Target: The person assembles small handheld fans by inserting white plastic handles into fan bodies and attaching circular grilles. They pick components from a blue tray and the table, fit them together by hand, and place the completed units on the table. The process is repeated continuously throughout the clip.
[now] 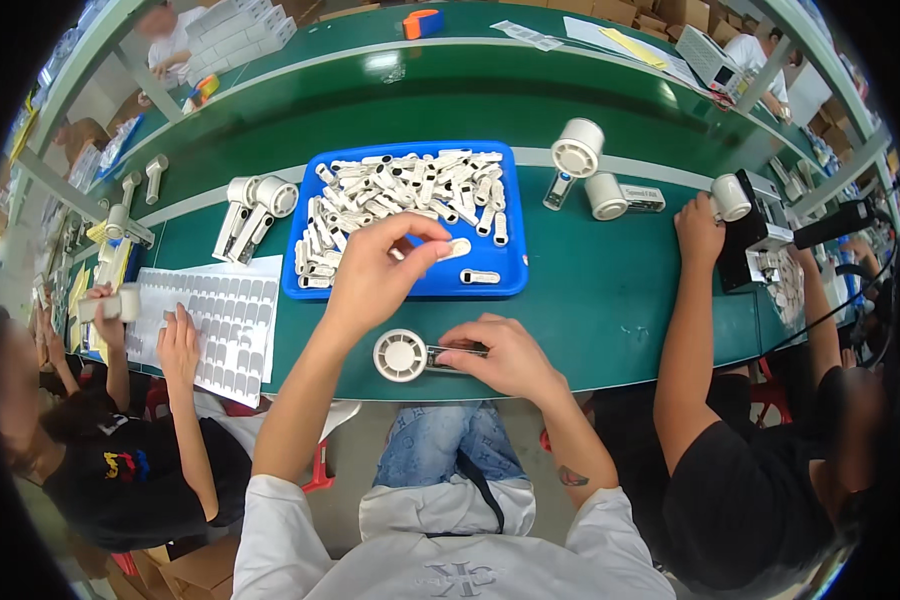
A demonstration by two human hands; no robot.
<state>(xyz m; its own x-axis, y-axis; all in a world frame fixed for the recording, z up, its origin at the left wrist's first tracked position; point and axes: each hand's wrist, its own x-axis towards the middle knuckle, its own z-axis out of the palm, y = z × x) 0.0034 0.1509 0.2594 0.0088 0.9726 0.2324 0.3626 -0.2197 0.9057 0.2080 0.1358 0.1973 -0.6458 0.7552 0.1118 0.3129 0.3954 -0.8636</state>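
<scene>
My left hand (382, 270) pinches a small white elongated plastic part (457, 248) between thumb and fingertips, over the front part of a blue tray (519, 225). Many similar white parts with dark ends (410, 190) are heaped in that tray, and one lies apart near its front right corner. Close to the table's front edge, my right hand (508, 355) is wrapped around the handle of a white handheld fan (401, 356). The fan's round grilled head points left, and a dark inside shows along the handle; my fingers cover part of it.
White fans (255, 210) lie left of the tray; others (577, 150) are at its right. Sheets of grey stickers (220, 320) lie by a co-worker's hand (178, 345). At right, another co-worker's hand (700, 232) touches a fan (731, 198) beside a black machine (755, 230).
</scene>
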